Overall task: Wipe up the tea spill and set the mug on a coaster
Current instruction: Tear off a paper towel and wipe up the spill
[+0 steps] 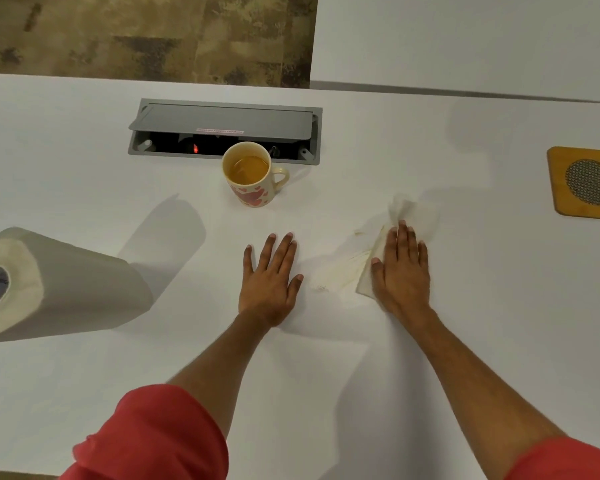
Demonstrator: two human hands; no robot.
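Your right hand [400, 268] presses flat on the paper towel [409, 216]; the tea streaks [347, 268] lie at its nine o'clock, toward your flat, empty left hand [269, 282].

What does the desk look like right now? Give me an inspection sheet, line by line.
Surface: white desk, streaky tea spill left of the right hand.
Job's things: mug holding tea, upright, off the coaster at the far right; paper towel on the spill.
Clutter: paper towel roll on its side, left.
Hands: left hand flat, empty; right hand flat, pressing the towel.
Cables: none seen; socket box lid ajar.
Surroundings: carpet, second desk.
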